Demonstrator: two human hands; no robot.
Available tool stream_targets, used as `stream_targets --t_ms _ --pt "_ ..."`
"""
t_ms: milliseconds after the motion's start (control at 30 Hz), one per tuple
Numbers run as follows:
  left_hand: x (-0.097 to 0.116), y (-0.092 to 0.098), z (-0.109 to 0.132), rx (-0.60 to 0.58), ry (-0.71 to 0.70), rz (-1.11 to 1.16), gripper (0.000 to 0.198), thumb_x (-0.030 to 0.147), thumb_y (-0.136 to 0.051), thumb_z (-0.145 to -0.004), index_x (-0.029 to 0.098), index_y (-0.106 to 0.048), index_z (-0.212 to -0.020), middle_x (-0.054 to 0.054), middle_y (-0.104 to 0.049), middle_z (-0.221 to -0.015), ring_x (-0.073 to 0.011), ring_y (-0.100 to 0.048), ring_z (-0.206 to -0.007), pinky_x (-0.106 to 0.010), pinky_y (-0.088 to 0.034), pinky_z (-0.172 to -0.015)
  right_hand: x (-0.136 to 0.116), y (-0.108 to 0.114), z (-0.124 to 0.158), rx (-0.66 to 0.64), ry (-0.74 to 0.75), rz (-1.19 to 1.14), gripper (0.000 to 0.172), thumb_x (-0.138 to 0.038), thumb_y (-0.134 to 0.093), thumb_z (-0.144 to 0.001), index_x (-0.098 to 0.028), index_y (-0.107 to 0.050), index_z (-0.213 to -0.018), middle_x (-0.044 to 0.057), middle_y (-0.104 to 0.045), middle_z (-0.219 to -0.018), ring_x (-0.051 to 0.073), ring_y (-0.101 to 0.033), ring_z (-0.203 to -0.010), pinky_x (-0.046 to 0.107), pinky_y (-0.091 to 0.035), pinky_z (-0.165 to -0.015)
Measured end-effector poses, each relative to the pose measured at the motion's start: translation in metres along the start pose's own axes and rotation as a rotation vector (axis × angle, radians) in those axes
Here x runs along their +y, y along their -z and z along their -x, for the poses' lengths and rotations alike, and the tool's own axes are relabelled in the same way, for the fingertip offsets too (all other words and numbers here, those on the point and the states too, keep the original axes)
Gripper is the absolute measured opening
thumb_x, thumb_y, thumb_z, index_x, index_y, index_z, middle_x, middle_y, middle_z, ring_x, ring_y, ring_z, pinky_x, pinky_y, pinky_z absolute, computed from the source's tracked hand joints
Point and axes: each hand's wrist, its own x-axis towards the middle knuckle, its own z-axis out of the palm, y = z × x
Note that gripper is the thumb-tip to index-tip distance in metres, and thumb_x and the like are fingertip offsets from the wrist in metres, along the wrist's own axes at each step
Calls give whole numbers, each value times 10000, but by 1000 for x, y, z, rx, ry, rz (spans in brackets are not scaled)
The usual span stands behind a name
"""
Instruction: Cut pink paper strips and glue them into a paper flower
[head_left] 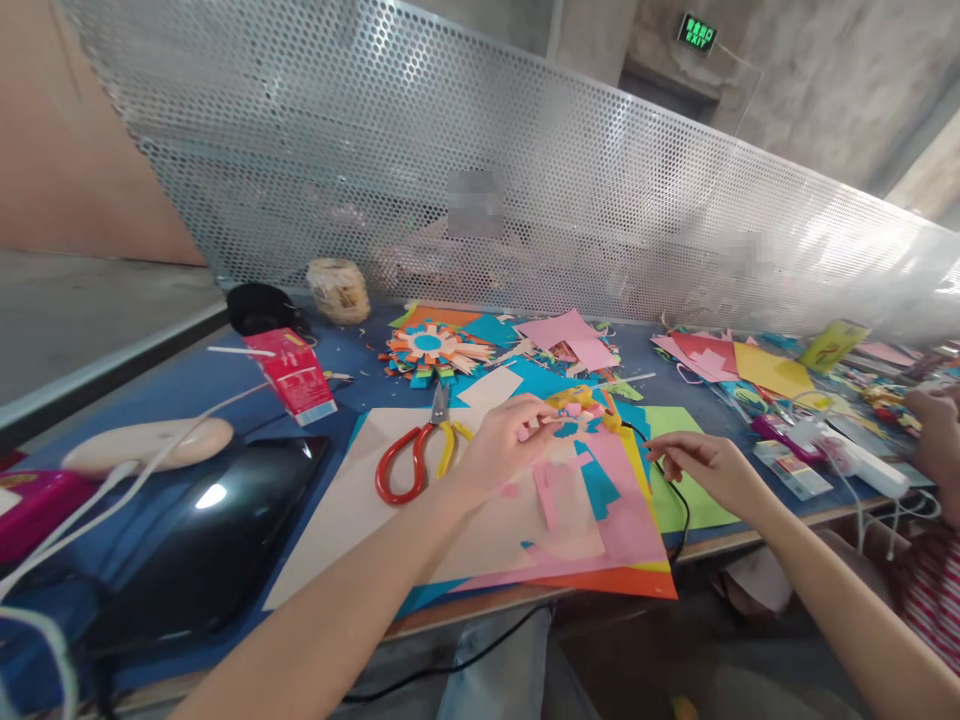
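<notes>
My left hand is pinched closed above a stack of coloured paper sheets; what lies between its fingertips is too small to make out. Just right of those fingertips are small pink and blue paper pieces. A yellow tool with a black cord lies beside them, partly hidden. Off to the right, my right hand has its thumb and forefinger together close to the cord; whether they hold it is unclear. Red- and yellow-handled scissors rest on the paper left of my left hand.
A layered paper flower lies behind the scissors. Leftward are a red carton, a black tablet-like slab and white cables. A jar stands near the perforated metal screen. Another person's hand is at far right.
</notes>
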Motion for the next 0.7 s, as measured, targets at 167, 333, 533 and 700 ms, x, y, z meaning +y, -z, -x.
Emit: stream_targets --t_ms 167,333,533,700 --pt "1 0 0 -10 -2 0 88 243 -549 -810 182 -592 -763 -20 -601 -753 -117 -549 -681 -225 -432 -598 -1 -3 -3 -8 1 -2 147 -288 -559 -654 -176 -654 -663 36 -651 -621 98 -514 -471 231 -434 -467" --pt "1 0 0 -15 -15 -9 71 230 -541 -813 188 -593 -788 -20 -609 -769 -117 -553 -689 -234 -441 -618 -1 -6 -6 -14 -1 -73 129 -299 -602 -637 -179 -651 -634 16 -608 -533 114 -532 -471 239 -450 -472" --pt "1 0 0 -25 -6 -15 73 228 -541 -815 183 -597 -801 -26 -613 -780 -120 -564 -702 -238 -442 -634 1 -8 -4 -41 -98 -127 264 -399 -666 -622 -175 -706 -756 49 -685 -599 171 -646 -561 282 -537 -577" --pt "0 -1 0 -20 -13 -10 74 235 -548 -812 183 -598 -795 -24 -607 -770 -118 -561 -691 -235 -440 -626 1 -10 -4 -28 -181 -144 430 -554 -669 -587 -171 -698 -780 74 -706 -658 213 -678 -585 307 -560 -589"
